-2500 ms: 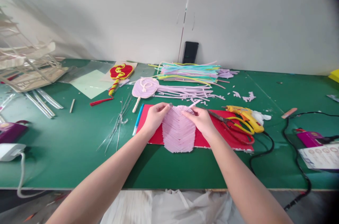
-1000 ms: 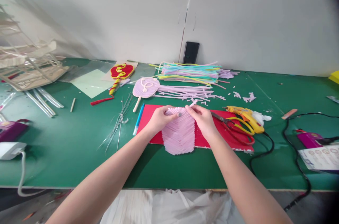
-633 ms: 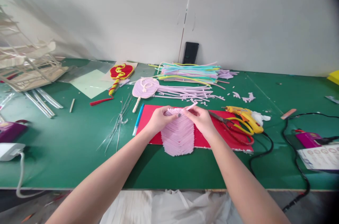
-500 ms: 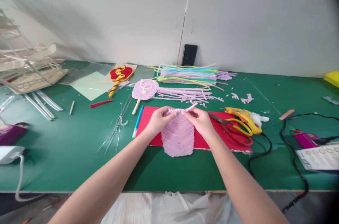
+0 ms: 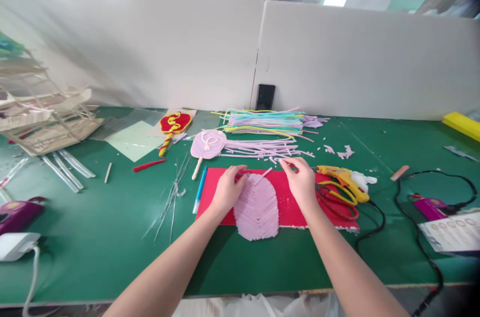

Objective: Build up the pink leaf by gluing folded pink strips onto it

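A pink leaf-shaped piece (image 5: 257, 207) made of glued strips lies on a red board (image 5: 290, 202) on the green table. My left hand (image 5: 228, 189) is closed on the piece's upper left edge, thumb and fingers pinching it. A short pink strip (image 5: 263, 175) lies loose across the top of the piece. My right hand (image 5: 301, 180) hovers over the board's far edge, to the right of the piece. Its fingers are bent and apart with nothing seen in them, the tips near the loose pink strips (image 5: 262, 146).
Yellow glue gun (image 5: 343, 177) and red-handled scissors (image 5: 335, 203) lie right of my right hand. A black cable (image 5: 375, 217) trails right. Coloured pipe cleaners (image 5: 264, 119), pink fan (image 5: 208, 143), red fan (image 5: 174, 122), blue pen (image 5: 200, 189), thin wires (image 5: 173, 192) and a wooden rack (image 5: 41, 117) lie behind and left.
My right hand let go of the short pink strip and moved right and away from the piece. My left hand stayed at the top left edge. The camera tilted up.
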{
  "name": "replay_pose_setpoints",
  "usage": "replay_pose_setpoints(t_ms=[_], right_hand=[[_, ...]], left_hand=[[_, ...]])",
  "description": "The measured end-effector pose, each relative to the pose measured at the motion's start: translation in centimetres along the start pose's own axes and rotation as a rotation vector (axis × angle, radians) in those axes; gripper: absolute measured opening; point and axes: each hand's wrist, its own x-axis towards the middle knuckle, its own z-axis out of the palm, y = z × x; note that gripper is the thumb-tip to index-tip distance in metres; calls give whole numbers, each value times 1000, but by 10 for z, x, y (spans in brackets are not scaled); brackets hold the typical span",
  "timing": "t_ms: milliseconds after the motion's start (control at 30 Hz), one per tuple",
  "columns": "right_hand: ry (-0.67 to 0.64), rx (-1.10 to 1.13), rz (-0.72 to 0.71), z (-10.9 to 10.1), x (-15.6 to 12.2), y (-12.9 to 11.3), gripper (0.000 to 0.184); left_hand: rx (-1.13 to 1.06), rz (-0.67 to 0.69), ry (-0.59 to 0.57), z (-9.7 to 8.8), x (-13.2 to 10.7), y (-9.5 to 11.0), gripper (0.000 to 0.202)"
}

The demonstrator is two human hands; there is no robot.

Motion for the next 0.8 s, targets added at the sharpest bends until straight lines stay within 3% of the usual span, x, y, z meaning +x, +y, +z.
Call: replay_pose_setpoints(t_ms=[167,367,567,800], right_hand=[[-275,-450,-197,5,33,4,18],[-368,-569,-187,16,61,29,13],[-311,-533,-244,3,81,23,13],[-94,-413,-315,-20,101,0,13]], left_hand=[[8,-7,11,1,1,-1,22],[21,17,-6,0,-2,1,23],[27,20,-7,0,-3,2,23],[33,21,-15,-2,-4,5,22]])
